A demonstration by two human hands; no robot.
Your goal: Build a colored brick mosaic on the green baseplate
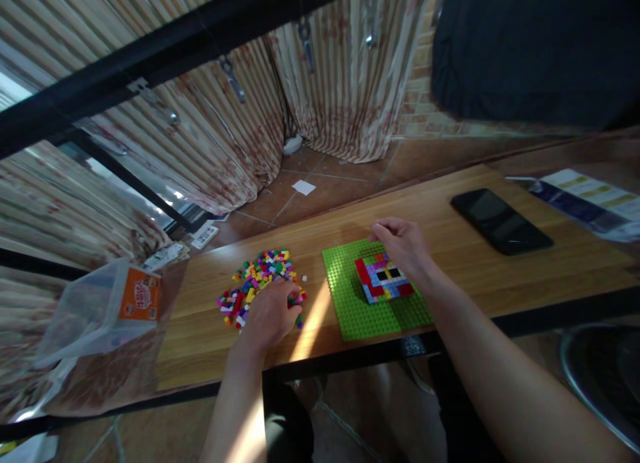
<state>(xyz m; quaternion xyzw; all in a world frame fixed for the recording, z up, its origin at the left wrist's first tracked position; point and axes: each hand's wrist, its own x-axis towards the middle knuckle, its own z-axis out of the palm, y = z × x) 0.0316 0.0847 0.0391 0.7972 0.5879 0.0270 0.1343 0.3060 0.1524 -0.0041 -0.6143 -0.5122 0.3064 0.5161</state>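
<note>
A pile of small multicoloured toy bricks lies on the table's left part. My left hand is over its near right side, fingers bent, with a gap between thumb and forefinger where bricks show. Right of the pile is a green studded baseplate. On it sits a flat brick build in red, light blue, white, black and yellow. My right hand is above the baseplate's far right part, beside the build. Its fingers are pinched together, and whatever they may hold is hidden.
A black phone rests on the wooden table, right of the baseplate. A printed sheet lies farther right. Left of the table stands a clear plastic box with an orange label. A dark bar crosses above, before striped curtains.
</note>
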